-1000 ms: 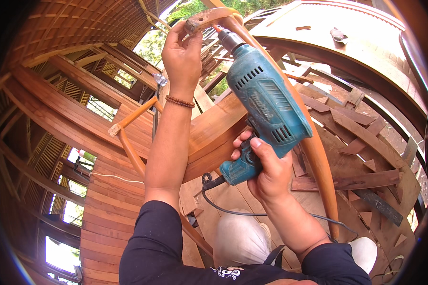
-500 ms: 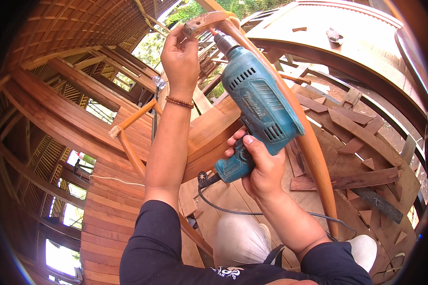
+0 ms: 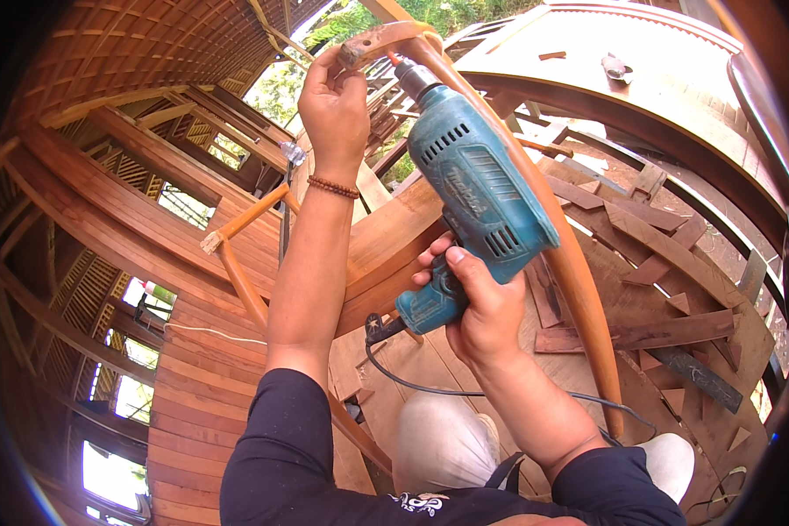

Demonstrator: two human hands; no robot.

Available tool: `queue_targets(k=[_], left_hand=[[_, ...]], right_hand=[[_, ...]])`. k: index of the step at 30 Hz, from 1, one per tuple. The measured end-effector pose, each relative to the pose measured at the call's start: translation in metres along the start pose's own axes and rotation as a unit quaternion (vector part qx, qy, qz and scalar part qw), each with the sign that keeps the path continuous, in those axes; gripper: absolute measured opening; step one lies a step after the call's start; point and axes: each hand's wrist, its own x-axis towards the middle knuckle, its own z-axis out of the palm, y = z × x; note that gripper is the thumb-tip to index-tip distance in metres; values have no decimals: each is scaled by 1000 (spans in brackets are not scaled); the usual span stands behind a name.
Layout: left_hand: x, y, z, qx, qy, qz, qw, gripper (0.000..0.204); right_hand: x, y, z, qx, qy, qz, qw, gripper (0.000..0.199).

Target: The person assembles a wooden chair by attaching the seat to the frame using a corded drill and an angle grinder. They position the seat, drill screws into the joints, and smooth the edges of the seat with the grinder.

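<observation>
Curved wooden rail (image 3: 579,263): long bent strip of reddish wood, running from the top centre of the view down past the person's right knee; its upper end (image 3: 386,39) is the piece being worked, up at arm's reach.
Timber structure (image 3: 123,219): curved plank walls and beams all round, slatted openings at left, foliage showing beyond the top.
Floor (image 3: 675,289): boards strewn with offcuts and wedge-shaped scraps at right.
Electric drill (image 3: 473,210): teal, corded, angled upward along the rail, chuck and bit just under the rail's end; whether the bit has entered the wood I cannot tell.
Right hand (image 3: 478,307): wrapped tight round the drill's pistol grip, index finger at the trigger.
Left hand (image 3: 335,105): raised, fingers pinched on the rail's upper end beside the bit; beaded bracelet (image 3: 333,187) at the wrist.
Cord (image 3: 465,390): trails from the grip across the lap.
Judgement on technique: keep the bit square to the wood, press steadily, keep the left fingers clear of the bit's line, and keep the cord slack.
</observation>
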Motion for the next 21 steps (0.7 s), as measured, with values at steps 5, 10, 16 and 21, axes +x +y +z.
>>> queue_targets(k=[5, 10, 16, 21], left_hand=[[0, -1, -1, 2, 3, -2, 1000, 27], [1, 0, 2, -2, 8, -3, 1000, 27], [1, -1, 0, 4, 5, -9, 1000, 27], [1, 1, 3, -4, 7, -5, 1000, 28]], right_hand=[[0, -1, 6, -6, 14, -7, 1000, 32], [2, 1, 1, -10, -3, -7, 1000, 32], [1, 2, 5, -5, 4, -11, 1000, 33], [2, 2, 3, -10, -1, -10, 1000, 32]])
